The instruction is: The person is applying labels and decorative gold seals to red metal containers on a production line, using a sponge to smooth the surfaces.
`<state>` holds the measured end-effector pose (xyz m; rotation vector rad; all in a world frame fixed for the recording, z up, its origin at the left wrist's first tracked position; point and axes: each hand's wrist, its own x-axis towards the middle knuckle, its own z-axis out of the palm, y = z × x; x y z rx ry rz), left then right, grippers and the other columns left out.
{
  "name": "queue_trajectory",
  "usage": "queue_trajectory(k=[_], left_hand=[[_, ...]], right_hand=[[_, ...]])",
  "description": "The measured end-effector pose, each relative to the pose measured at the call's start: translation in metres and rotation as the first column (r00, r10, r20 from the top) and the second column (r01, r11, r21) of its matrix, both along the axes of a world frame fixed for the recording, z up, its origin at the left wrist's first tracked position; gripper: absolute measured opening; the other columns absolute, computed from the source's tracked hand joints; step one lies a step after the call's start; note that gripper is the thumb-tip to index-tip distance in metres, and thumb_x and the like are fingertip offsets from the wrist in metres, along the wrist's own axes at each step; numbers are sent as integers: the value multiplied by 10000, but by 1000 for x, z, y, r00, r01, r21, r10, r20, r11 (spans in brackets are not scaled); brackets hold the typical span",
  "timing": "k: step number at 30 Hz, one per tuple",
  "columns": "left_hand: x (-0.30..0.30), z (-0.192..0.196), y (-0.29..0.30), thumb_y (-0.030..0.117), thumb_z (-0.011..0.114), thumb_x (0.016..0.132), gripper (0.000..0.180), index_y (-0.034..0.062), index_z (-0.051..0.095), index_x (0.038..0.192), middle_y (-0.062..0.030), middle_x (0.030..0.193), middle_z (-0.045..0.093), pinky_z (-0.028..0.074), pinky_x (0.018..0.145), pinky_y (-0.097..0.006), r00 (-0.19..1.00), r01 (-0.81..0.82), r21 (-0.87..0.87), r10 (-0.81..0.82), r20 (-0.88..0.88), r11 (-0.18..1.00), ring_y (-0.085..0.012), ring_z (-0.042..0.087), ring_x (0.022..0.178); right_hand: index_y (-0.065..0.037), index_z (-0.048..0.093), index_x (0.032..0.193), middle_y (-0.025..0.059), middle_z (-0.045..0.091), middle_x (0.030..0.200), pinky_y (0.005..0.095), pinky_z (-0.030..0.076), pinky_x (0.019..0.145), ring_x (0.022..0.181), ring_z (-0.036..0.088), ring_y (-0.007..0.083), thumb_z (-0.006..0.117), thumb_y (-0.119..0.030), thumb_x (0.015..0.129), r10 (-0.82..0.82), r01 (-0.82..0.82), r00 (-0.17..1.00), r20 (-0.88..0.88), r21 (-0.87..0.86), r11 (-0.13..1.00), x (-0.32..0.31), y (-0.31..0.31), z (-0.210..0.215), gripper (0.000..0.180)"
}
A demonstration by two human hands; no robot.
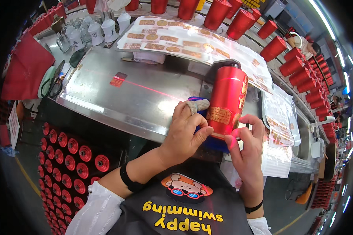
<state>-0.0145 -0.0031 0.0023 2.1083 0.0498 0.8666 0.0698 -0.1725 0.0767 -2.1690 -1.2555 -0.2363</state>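
A shiny red cylindrical bottle (pixel 224 88) with gold patterned decals lies tilted in front of me, its far end against a dark holder (pixel 222 64). My left hand (pixel 186 129) is closed against its lower left side, the thumb near a gold decal band (pixel 219 115). A beige knitted cover (pixel 198 105) wraps one of its fingers. My right hand (pixel 247 145) is closed at the lower right of the bottle, thumb and bent fingers at its near end. A red laser glow falls on the right fingertips. Something blue (pixel 217 144) shows beneath the bottle; the fingers' undersides are hidden.
Decal sheets (pixel 172 35) cover the far side of the metal table (pixel 117 102); more sheets (pixel 280 117) lie at right. Scissors (pixel 53 84) and white bottles (pixel 95 32) are at left. Red cylinders (pixel 241 24) line a curved conveyor. Racked red parts (pixel 69 162) stand lower left. A person (pixel 310 49) is farther off.
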Motion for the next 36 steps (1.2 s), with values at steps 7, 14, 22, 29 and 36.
queue_trajectory(k=[7, 14, 22, 29, 36], left_hand=[[-5, -16, 10, 341, 660, 895, 369, 38, 596, 1097, -199, 1106, 566, 288, 1058, -525, 999, 45, -192, -47, -7, 980, -410, 457, 1147], [1, 0, 15, 418, 684, 832, 663, -1, 519, 1318, -199, 1164, 602, 92, 1128, -633, 995, -68, 461, 96, -38, 885, -402, 411, 1285], [7, -6, 17, 395, 641, 911, 641, -8, 441, 1368, -247, 1313, 505, 279, 1107, -509, 979, 192, -112, -198, -46, 975, -421, 402, 1280], [12, -11, 4, 391, 624, 933, 637, -17, 411, 1374, -254, 1368, 462, 320, 1087, -465, 991, 117, -233, -131, -42, 965, -404, 420, 1269], [13, -12, 3, 384, 621, 938, 639, -25, 402, 1376, -236, 1373, 462, 315, 1095, -452, 989, 129, -288, -146, -37, 949, -389, 415, 1278]], right_hand=[[-15, 585, 815, 169, 518, 1124, 436, 377, 929, 1090, 472, 354, 727, -77, 815, -14, 14, 999, -30, -9, 1000, 1, 3, -2, 154], [-18, 595, 810, 179, 529, 1131, 407, 391, 927, 1080, 485, 327, 711, -93, 844, -6, 6, 996, -85, 4, 1000, 5, -1, -4, 142], [-10, 602, 811, 185, 530, 1131, 372, 404, 903, 1078, 497, 296, 706, -137, 876, 11, 2, 980, -199, 64, 998, 11, -12, -11, 177], [-3, 593, 807, 189, 530, 1134, 347, 434, 838, 1049, 521, 271, 695, -126, 886, 18, 1, 974, -225, 83, 997, 13, -13, -10, 179], [0, 597, 819, 182, 533, 1123, 342, 432, 825, 1030, 527, 266, 687, -113, 887, 23, -2, 973, -231, 92, 996, 19, -17, -12, 160]])
